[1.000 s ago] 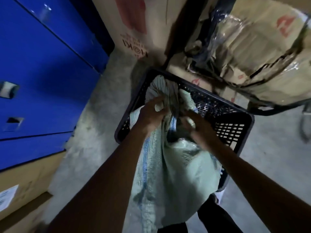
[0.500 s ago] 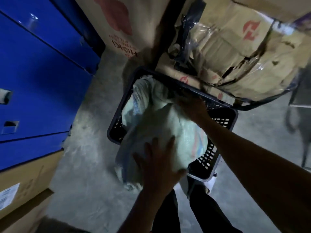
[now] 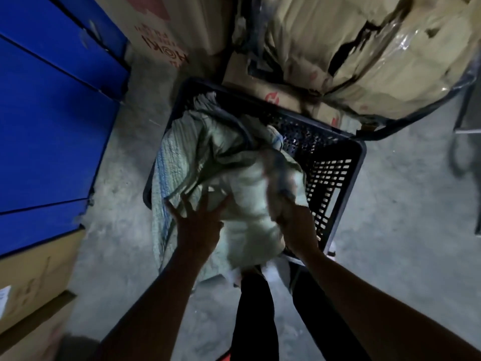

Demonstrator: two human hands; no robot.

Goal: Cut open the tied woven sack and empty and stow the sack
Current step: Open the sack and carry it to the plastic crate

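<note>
**Now both hands on the sack, half in the crate**

Down on the concrete floor [image 3: 390, 230] sits the dark slotted crate [image 3: 335, 178], and the pale woven sack [image 3: 234, 162] is bundled into it, crumpled, with its near end spilling over the crate's front rim and hanging toward the person's legs. Left hand [image 3: 199, 221] is spread flat, fingers splayed wide, pressing against the sack's near side. Right hand [image 3: 292, 220] is at the sack's right edge beside the crate wall, badly blurred, so whether it grips the fabric or just pushes I cannot tell. Blue cabinet [image 3: 52, 126] stands along the left, and torn cardboard boxes [image 3: 377, 61] wrapped in plastic pile up just behind the crate.
</note>
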